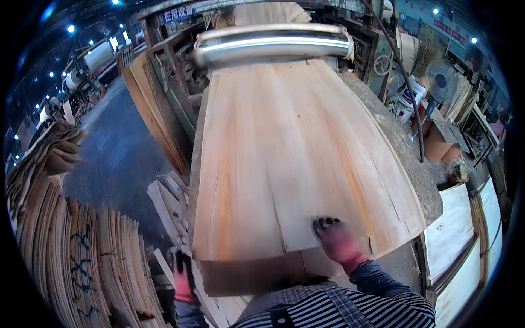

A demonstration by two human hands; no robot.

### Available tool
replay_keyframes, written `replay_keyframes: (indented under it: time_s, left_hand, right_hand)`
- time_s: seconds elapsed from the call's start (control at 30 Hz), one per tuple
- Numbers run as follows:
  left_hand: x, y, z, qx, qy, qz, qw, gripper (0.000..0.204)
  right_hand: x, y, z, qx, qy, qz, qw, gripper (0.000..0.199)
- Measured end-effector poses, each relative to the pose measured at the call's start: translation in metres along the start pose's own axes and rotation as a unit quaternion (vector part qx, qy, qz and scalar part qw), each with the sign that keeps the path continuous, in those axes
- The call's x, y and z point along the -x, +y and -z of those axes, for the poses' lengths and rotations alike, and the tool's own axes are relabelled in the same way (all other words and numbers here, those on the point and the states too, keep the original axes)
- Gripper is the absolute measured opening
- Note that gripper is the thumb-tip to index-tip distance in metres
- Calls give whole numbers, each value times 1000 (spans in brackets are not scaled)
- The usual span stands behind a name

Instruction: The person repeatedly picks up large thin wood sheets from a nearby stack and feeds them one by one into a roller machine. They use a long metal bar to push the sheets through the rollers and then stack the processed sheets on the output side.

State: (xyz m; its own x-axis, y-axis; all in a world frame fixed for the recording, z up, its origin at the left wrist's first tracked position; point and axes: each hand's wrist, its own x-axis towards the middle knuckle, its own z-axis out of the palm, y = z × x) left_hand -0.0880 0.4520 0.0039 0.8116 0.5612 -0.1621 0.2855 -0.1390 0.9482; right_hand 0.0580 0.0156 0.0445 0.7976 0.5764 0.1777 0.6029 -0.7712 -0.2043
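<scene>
A wide, pale wood veneer sheet (257,164) with orange streaks and several cracks lies in front of me. Its far end meets a shiny metal roller (273,50). My right hand (338,239), in a pink glove with dark fingertips, rests on the near edge of the veneer, fingers spread and somewhat blurred. Beside the sheet's near left corner is my left hand (185,276), gloved alike, its fingers stretched forward; whether it touches the edge I cannot tell. A browner sheet (249,276) shows below the veneer's near edge.
Stacked veneer (104,262) stands at the lower left, with wood strips (167,205) beside the table. Curved boards (153,109) lean by the machine frame. On the right are white panels (451,224), a fan (441,79), a bucket (411,92) and a slanting pole (407,82).
</scene>
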Motion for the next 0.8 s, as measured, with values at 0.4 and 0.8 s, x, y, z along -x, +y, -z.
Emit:
replay_keyframes:
  time_s: [0.4, 0.8]
  left_hand:
    - [32, -67, -18, -11, -57, 95, 994, 47]
    - [28, -39, -35, -16, 46, 7, 999, 47]
  right_hand:
    - [54, 7, -47, -43, -81, -44, 995, 54]
    - [100, -5, -93, 41, -2, -19, 999, 44]
